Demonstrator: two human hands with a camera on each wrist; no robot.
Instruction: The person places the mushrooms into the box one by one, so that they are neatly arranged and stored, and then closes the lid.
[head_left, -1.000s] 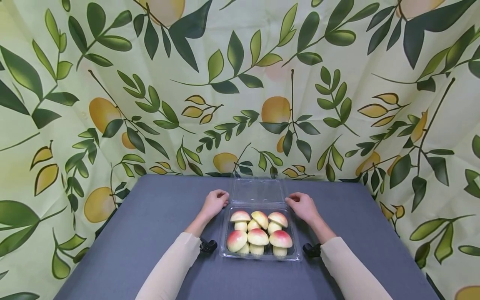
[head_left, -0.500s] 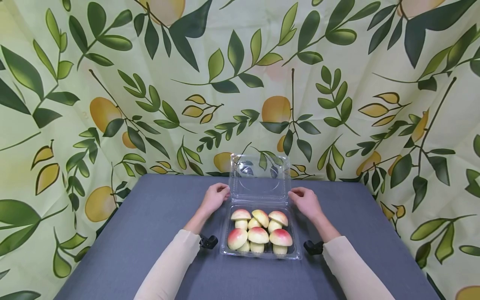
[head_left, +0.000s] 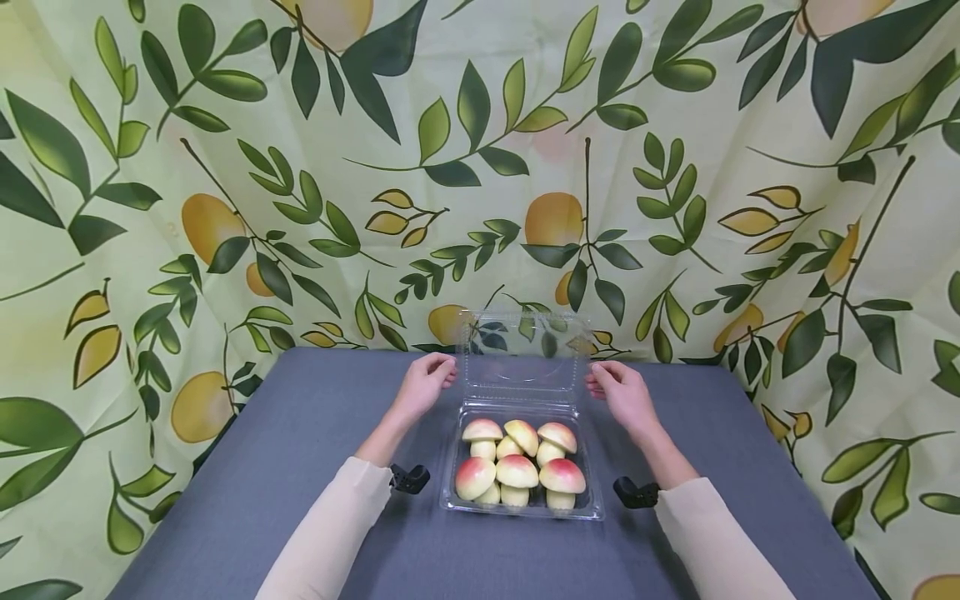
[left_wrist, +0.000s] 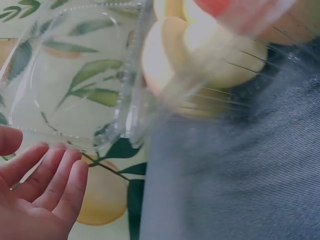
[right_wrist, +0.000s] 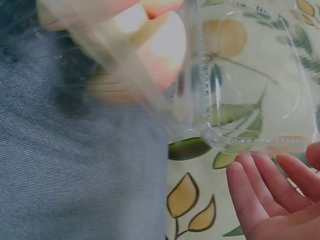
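Observation:
A clear plastic clamshell box (head_left: 446, 500) sits on the table with several toy-like mushrooms (head_left: 517, 472) inside, red-and-yellow caps on pale stems. Its hinged lid (head_left: 525, 379) stands raised at the back. My left hand (head_left: 426, 385) is at the lid's left edge; in the left wrist view its fingers (left_wrist: 75, 182) are loosely extended. At the right edge is my right hand (head_left: 621, 396), fingers (right_wrist: 242, 187) likewise extended in the right wrist view. Neither hand grips the lid; whether fingertips touch its rim, I cannot tell.
A grey cloth covers the table (head_left: 315, 433). Behind and on both sides hangs a curtain (head_left: 480, 183) printed with leaves and fruit. Black wrist cameras (head_left: 409, 479) sit on both wrists, on either side of the box.
The lid has swung up from leaning far back to nearly upright. Both hands have moved slightly farther away and apart. The box and mushrooms have stayed in place.

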